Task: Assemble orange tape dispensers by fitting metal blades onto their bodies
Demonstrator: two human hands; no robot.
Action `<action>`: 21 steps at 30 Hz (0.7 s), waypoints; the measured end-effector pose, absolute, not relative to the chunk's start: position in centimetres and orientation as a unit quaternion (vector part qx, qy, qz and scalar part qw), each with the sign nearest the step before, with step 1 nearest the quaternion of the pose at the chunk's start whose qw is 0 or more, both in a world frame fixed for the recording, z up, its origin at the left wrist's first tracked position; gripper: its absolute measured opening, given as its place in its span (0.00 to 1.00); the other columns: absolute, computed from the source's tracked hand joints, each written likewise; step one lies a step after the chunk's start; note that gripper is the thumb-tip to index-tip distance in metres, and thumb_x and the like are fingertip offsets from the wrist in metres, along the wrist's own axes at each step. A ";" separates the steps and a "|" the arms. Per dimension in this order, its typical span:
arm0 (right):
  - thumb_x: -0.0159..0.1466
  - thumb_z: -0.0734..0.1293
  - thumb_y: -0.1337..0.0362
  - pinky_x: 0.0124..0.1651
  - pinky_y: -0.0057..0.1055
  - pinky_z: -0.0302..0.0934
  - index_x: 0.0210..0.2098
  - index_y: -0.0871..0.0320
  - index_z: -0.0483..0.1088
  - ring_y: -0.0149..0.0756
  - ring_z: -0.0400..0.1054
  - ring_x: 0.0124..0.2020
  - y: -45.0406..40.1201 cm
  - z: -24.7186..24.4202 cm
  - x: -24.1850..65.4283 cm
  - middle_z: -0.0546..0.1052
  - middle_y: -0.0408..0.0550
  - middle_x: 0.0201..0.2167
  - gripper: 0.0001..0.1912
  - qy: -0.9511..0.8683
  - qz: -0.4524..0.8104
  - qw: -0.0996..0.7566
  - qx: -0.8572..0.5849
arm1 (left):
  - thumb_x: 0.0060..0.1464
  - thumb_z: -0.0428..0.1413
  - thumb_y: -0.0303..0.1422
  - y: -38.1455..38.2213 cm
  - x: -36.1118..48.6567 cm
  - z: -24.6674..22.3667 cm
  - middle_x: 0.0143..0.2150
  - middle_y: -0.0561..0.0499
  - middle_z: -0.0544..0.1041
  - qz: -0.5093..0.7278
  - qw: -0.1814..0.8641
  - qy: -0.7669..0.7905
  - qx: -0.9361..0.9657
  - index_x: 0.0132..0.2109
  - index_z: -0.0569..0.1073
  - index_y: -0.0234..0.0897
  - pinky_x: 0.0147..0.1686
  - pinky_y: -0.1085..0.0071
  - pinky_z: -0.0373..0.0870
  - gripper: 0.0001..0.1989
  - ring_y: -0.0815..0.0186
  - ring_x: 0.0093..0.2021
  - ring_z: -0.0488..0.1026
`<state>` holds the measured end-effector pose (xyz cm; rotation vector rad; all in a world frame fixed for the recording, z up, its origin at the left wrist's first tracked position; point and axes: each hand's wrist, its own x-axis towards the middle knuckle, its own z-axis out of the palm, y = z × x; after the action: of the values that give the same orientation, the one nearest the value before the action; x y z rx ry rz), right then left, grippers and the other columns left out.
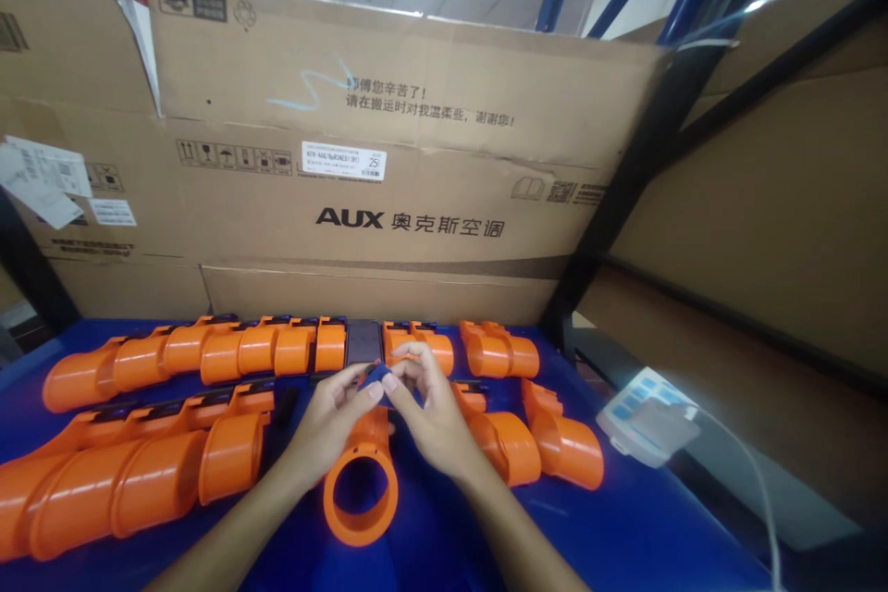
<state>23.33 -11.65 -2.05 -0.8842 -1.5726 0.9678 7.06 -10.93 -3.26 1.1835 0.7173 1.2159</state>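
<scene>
My left hand (333,421) and my right hand (426,407) meet at the middle of the blue table. Between their thumbs and fingers they pinch a small dark blue piece (376,375). Just beneath the hands is an orange part (361,527), its round ring opening facing me. Its upper end is partly hidden behind the fingers. A dark flat block (364,342) lies right behind the hands.
Rows of orange ring parts (156,481) fill the left of the blue table (555,536); more orange parts (569,449) are on the right. Cardboard (416,268) stands behind. A white power strip (645,416) with a cable is at the right edge.
</scene>
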 end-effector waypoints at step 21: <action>0.57 0.68 0.70 0.32 0.29 0.50 0.37 0.52 0.75 0.40 0.73 0.35 -12.6 -1.3 25.4 0.81 0.46 0.34 0.10 -0.817 0.159 0.086 -0.548 | 0.52 0.62 0.54 -10.6 7.1 -3.4 0.29 0.42 0.82 0.536 0.736 0.292 0.292 0.44 0.80 0.30 0.31 0.65 0.77 0.28 0.55 0.30 0.81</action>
<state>25.35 -12.63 -1.33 -1.6347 -2.4342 0.4741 7.06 -10.63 -3.41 0.6422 0.6417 1.1783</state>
